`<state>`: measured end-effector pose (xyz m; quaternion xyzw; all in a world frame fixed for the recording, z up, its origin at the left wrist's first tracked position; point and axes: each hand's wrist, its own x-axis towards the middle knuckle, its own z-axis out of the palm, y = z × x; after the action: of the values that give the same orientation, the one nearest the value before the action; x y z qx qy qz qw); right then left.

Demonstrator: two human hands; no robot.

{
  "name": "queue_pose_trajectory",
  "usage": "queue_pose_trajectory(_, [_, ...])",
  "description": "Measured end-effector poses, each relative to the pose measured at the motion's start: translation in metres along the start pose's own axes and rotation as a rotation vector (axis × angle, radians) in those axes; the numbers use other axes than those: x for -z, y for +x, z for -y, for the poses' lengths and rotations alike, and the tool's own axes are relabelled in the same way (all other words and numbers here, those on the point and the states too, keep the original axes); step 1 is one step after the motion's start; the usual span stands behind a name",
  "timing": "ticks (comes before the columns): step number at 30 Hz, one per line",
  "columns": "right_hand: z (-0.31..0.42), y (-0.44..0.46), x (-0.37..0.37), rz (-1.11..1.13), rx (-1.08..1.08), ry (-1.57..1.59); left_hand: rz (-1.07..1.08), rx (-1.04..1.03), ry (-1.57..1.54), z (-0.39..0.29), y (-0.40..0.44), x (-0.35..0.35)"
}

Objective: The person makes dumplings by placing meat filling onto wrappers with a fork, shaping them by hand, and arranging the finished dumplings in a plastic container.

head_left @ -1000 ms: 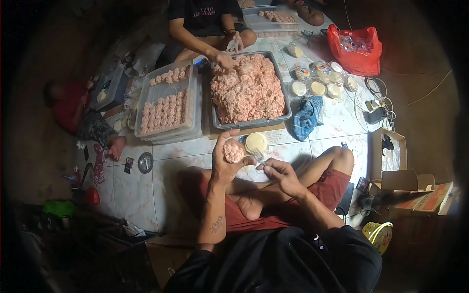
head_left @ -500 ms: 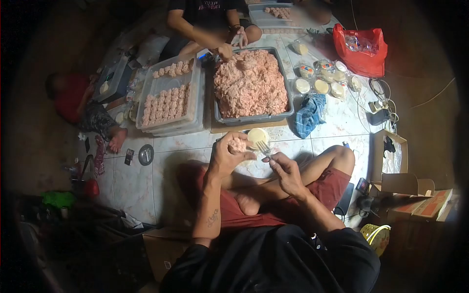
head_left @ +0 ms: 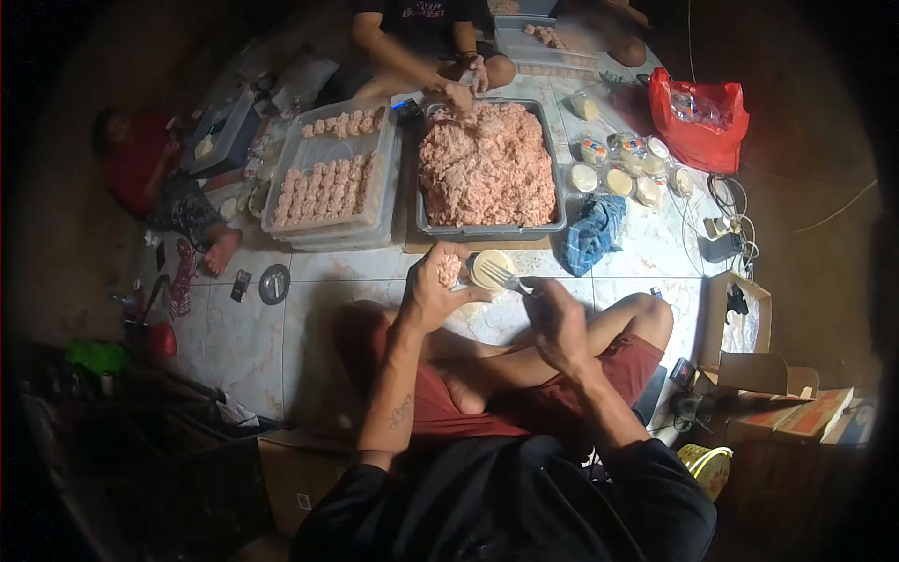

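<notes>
My left hand (head_left: 433, 292) is curled around a lump of pink minced meat (head_left: 449, 271), which shows between thumb and fingers. A metal fork (head_left: 504, 276) is gripped in my right hand (head_left: 559, 323), its tines pointing up and left. Those tines overlap in view a stack of round pale wrappers (head_left: 490, 265) on the floor; whether they touch is unclear. Just beyond stands a grey tub (head_left: 492, 229) heaped with minced meat (head_left: 487, 164). To its left, a clear plastic tray (head_left: 323, 140) holds rows of filled meat dumplings (head_left: 323, 192).
A co-worker's hand (head_left: 457, 96) is at the tub's far edge. Packs of round wrappers (head_left: 620, 181), a blue cloth (head_left: 595, 234) and a red plastic bag (head_left: 698, 117) lie to the right. Cables (head_left: 740, 211) and an open cardboard box (head_left: 740, 309) are farther right.
My right hand has turned, and the fork now points more to the left, over the wrapper stack. My left hand keeps its hold on the meat. The view has shifted slightly.
</notes>
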<state>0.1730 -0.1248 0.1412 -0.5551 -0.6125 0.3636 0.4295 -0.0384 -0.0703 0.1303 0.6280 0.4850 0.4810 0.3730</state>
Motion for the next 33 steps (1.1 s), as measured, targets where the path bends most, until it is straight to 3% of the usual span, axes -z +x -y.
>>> queue_pose_trajectory(1, [0.0,0.004,0.008,-0.037,0.203,-0.14,0.06,-0.001,0.07,0.008,0.003,0.005])
queue_pose_trajectory(4, [0.015,0.006,0.018,0.071,0.29,-0.257,0.128,0.017,0.083,0.022,0.003,0.0])
queue_pose_trajectory(6, [0.019,0.004,0.012,0.112,0.236,-0.263,0.155,-0.021,0.256,0.021,0.004,-0.007])
queue_pose_trajectory(7, [0.012,0.002,0.006,0.14,0.227,-0.257,0.116,-0.062,0.239,0.011,0.001,-0.01])
queue_pose_trajectory(8, [0.003,0.007,0.005,0.153,0.239,-0.277,0.108,-0.258,0.323,0.048,-0.001,-0.016])
queue_pose_trajectory(9, [-0.036,0.008,-0.002,0.116,0.262,-0.259,0.162,-0.156,0.268,0.036,0.007,-0.014])
queue_pose_trajectory(10, [-0.033,0.013,-0.003,0.098,0.255,-0.185,0.235,-0.049,0.216,0.017,0.005,-0.011])
queue_pose_trajectory(11, [-0.029,0.019,-0.003,0.08,0.249,-0.111,0.121,0.051,-0.016,0.005,0.001,-0.011])
queue_pose_trajectory(12, [0.009,0.023,-0.005,0.087,0.22,0.026,0.145,-0.012,0.16,0.033,0.004,-0.007])
queue_pose_trajectory(13, [0.01,0.035,-0.012,0.02,0.181,0.198,0.181,0.089,0.063,0.028,0.007,-0.002])
queue_pose_trajectory(14, [0.003,0.046,-0.017,-0.038,0.136,0.377,0.092,0.111,0.186,0.001,0.007,0.001])
queue_pose_trajectory(16, [-0.008,0.089,-0.021,-0.137,0.246,0.344,0.153,0.05,0.15,0.017,0.002,0.005])
queue_pose_trajectory(17, [-0.013,0.111,-0.016,-0.134,0.254,0.109,0.156,0.051,0.146,0.023,0.003,0.004])
queue_pose_trajectory(18, [-0.018,0.128,-0.015,-0.188,0.359,-0.015,0.283,0.173,-0.282,0.029,-0.001,0.003])
queue_pose_trajectory(19, [-0.07,0.164,-0.023,-0.261,0.524,-0.322,0.385,0.311,-0.715,0.034,-0.013,0.006])
queue_pose_trajectory(20, [-0.092,0.17,-0.022,-0.138,0.408,-0.583,0.383,0.273,-0.58,0.021,-0.016,0.016])
queue_pose_trajectory(21, [-0.133,0.169,-0.018,-0.061,0.502,-0.7,0.286,0.172,-0.688,0.009,-0.018,0.009])
queue_pose_trajectory(22, [-0.132,0.174,-0.014,0.108,0.307,-0.872,0.187,0.053,-0.784,0.001,-0.019,0.002])
queue_pose_trajectory(23, [-0.085,0.159,-0.011,0.063,0.203,-0.895,0.169,0.063,-0.778,0.009,-0.019,0.005])
queue_pose_trajectory(25, [-0.059,0.143,-0.001,-0.059,0.165,-0.888,0.085,-0.047,-0.315,0.031,-0.018,0.003])
queue_pose_trajectory(26, [-0.031,0.127,0.011,0.031,0.179,-0.866,0.076,-0.027,-0.316,0.032,-0.021,0.004])
queue_pose_trajectory(28, [-0.006,0.109,0.016,0.007,0.301,-0.749,0.045,0.146,-0.256,0.033,-0.015,0.003])
queue_pose_trajectory(29, [0.007,0.096,0.02,0.114,0.391,-0.629,0.058,0.207,-0.075,0.035,-0.011,0.004])
queue_pose_trajectory(31, [0.031,0.063,0.019,0.248,0.541,-0.336,0.061,0.08,-0.069,0.037,0.0,-0.008])
queue_pose_trajectory(32, [0.028,0.045,0.01,0.23,0.491,-0.321,0.066,0.006,-0.072,0.036,0.002,-0.013])
queue_pose_trajectory(33, [0.025,0.041,0.01,0.221,0.495,-0.391,0.02,-0.093,0.062,0.078,0.001,-0.025])
